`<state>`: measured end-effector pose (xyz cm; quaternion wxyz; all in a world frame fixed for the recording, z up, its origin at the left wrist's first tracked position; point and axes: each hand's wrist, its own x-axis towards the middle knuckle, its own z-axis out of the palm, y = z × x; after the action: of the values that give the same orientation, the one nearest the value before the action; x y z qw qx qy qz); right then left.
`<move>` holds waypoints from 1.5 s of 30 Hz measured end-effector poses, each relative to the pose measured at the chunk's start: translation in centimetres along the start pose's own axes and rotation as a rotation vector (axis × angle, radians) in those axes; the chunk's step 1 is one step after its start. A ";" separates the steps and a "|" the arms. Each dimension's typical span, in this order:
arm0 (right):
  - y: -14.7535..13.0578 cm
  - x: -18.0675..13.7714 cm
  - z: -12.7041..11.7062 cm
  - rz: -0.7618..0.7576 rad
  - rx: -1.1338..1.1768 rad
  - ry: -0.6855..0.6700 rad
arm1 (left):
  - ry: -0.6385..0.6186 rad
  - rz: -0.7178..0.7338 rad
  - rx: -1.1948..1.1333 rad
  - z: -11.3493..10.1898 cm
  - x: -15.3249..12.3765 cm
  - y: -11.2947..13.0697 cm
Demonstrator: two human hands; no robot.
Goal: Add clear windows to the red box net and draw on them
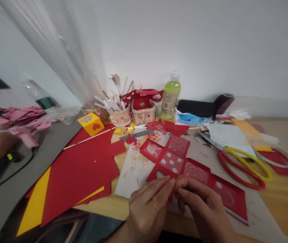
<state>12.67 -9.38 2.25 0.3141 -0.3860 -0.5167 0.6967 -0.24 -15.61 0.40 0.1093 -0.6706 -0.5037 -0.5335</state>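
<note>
Left hand (150, 204), with a plain gold ring, and right hand (204, 206) close together at the near side of a flat, cross-shaped piece of red card with raised edges and pale patterned panels (173, 162), partly covering it. Fingers of both hands bunched narrow, tips almost meeting — cannot tell about anything small or thin pinched between, with the grip hidden from this angle. Spread beneath the red card, a stained whitish sheet (126, 184) on a pale wooden desk (285, 202). For neat work here, best to steady both wrists low, pinch lightly with the fingertips alone, and avoid pressing on the patterned panels — probably thin and easy to crease. Safer to handle by the raised edges than by the cut-outs, and to tilt the hands aside for a look at the covered part. Wise, too, to mind the long metal scissors with red and yellow handles (226, 149), just beyond the red card on the right, and within likely reach of a stray knuckle.
</note>
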 end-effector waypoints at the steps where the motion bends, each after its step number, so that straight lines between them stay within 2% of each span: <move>1: 0.0 0.0 0.1 0.000 -0.004 0.008 | 0.001 0.013 0.027 0.0 0.0 0.0; 11: 0.1 0.1 -0.1 0.003 -0.063 0.016 | 0.011 0.077 0.211 0.1 0.0 -0.1; 15: 0.1 0.1 -0.2 -0.001 -0.065 0.003 | -0.027 0.079 0.245 0.0 -0.1 -0.1; 31: 0.2 0.2 0.1 -0.028 -0.054 -0.012 | -0.010 0.065 0.167 -0.1 -0.1 0.1; 45: 0.3 0.1 0.1 0.009 -0.017 -0.012 | 0.012 0.058 0.178 0.1 0.3 0.3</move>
<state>12.51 -9.41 1.98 0.3045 -0.3868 -0.5225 0.6962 0.00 -15.50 0.72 0.1869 -0.6692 -0.5289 -0.4874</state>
